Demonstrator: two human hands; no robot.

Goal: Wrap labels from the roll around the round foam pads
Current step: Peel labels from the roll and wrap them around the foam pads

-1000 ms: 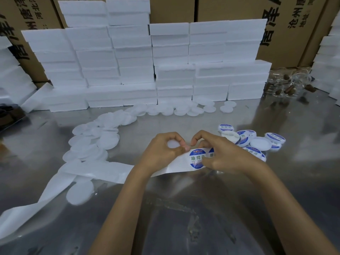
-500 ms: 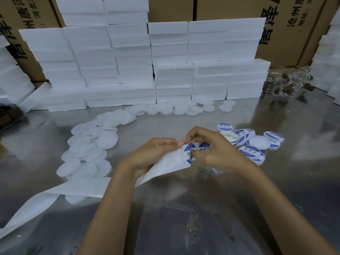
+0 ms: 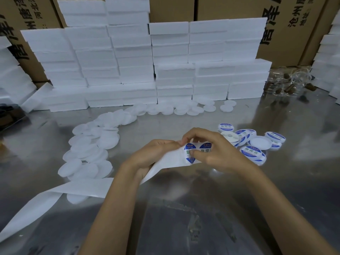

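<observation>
A long white label strip [image 3: 173, 160] runs from the table's lower left up to both hands at the centre. My left hand [image 3: 149, 155] grips the strip from beneath, fingers curled round its backing. My right hand [image 3: 213, 150] pinches a round blue-and-white label [image 3: 188, 153] on the strip, with a second label [image 3: 205, 147] beside it under the fingers. Plain white round foam pads [image 3: 88, 150] lie scattered at the left. Several labelled pads [image 3: 250, 150] are piled at the right.
Stacks of white foam blocks [image 3: 165, 70] line the back of the shiny metal table [image 3: 184, 208], with brown cardboard boxes [image 3: 220, 8] behind. More small white discs [image 3: 184, 108] lie along the blocks. Clear glass containers [image 3: 290, 83] sit at the back right.
Both hands have lifted the strip off the table and tilted it. The small white pad seen between the fingers earlier is out of sight. The strip's tail slid left across the table.
</observation>
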